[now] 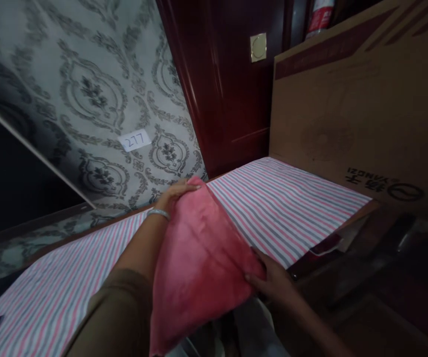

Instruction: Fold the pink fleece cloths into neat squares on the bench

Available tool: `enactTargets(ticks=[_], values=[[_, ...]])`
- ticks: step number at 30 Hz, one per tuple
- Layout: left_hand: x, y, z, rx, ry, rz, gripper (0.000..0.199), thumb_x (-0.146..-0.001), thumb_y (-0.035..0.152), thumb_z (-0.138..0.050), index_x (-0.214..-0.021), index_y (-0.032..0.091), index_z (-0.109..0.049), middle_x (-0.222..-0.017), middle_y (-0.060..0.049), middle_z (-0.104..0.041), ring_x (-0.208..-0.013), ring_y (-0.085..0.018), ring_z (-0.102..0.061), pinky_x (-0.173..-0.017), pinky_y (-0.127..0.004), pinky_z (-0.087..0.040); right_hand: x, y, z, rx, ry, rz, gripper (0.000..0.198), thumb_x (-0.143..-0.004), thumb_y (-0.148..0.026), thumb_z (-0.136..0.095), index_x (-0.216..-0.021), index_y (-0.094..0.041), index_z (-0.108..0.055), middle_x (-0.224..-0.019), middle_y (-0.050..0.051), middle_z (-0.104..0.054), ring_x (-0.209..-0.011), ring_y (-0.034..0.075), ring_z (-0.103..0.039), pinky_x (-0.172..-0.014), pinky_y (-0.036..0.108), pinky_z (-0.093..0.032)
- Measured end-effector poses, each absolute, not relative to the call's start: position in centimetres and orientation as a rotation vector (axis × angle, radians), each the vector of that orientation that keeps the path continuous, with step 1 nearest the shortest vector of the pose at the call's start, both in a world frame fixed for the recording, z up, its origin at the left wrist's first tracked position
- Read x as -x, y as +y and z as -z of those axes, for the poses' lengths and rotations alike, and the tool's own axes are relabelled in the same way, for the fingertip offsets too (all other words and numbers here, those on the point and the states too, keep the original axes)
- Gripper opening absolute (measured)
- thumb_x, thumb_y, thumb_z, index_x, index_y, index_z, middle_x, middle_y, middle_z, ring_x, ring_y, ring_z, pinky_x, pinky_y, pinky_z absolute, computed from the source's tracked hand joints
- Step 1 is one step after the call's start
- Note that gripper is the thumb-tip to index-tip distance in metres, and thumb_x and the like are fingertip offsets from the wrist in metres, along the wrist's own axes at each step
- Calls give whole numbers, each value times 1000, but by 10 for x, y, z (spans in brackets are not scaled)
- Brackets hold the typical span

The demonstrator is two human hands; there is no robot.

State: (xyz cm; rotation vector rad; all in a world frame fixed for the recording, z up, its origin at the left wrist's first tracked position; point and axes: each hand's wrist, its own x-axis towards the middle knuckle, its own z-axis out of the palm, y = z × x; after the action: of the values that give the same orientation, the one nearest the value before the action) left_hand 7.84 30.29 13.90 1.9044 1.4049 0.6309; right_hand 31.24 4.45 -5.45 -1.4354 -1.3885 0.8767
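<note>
A pink cloth (pixel 199 258) hangs folded between both my hands over a surface covered with a pink, grey and white striped sheet (pixel 284 203). My left hand (pixel 175 194), with a silver bracelet on the wrist, grips the cloth's far top corner. My right hand (pixel 273 280) grips its near right edge, fingers curled over the fabric. The cloth's lower end droops toward me, below the edge of the striped sheet.
A large cardboard box (pixel 366 104) stands along the right side of the sheet. Patterned wallpaper with a label reading 217 (pixel 134 140) lies behind, beside a dark red wooden door (pixel 232 84). Dark furniture sits at lower right.
</note>
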Motion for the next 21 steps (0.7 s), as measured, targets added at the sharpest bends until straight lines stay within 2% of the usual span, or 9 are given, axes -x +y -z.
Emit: enactTargets(ticks=[4,8,10,16,19,21], values=[[-39,256,-214,-2031,1277,-910,56,-51,54,-87,-88,17,-71,-85,-5,-72,-89,-26,-68,-81,-37,-59,-311,48,28,1300,-1404,-911,51,-64,-51,-64,-101,-16,-71,-98,12,-73,-93,30,-68,-85,42,-55],[10,188,-280,-2065,1110,-1215,62,-51,52,-89,-97,15,-71,-93,-7,-74,-93,-26,-70,-85,-38,-59,-321,49,-36,1111,-1415,-864,36,-68,-46,-67,-92,-20,-69,-86,4,-71,-82,24,-65,-73,34,-54],[35,154,-299,-2041,1043,-1365,62,-52,53,-90,-98,16,-72,-94,-7,-74,-92,-25,-70,-85,-37,-59,-327,52,-75,1009,-1423,-749,31,-70,-45,-73,-89,-21,-68,-83,2,-68,-79,21,-63,-74,32,-53],[96,93,-290,-1844,1296,-1390,55,-46,53,-93,-83,17,-74,-82,-7,-74,-79,-24,-70,-72,-33,-60,-331,67,-169,837,-1391,-683,34,-64,-37,-80,-92,-21,-70,-89,2,-69,-82,20,-62,-81,34,-53],[113,89,-269,-1757,1276,-1485,60,-45,57,-92,-85,16,-75,-83,-8,-74,-79,-23,-70,-71,-32,-59,-325,86,-186,782,-1425,-692,37,-64,-35,-80,-98,-22,-71,-95,3,-71,-86,19,-63,-85,34,-53],[117,96,-258,-1757,1325,-1468,59,-41,55,-93,-80,15,-73,-77,-8,-73,-74,-22,-68,-65,-31,-58,-317,109,-188,840,-1515,-730,32,-63,-32,-77,-92,-20,-70,-89,3,-70,-82,19,-63,-82,34,-53]])
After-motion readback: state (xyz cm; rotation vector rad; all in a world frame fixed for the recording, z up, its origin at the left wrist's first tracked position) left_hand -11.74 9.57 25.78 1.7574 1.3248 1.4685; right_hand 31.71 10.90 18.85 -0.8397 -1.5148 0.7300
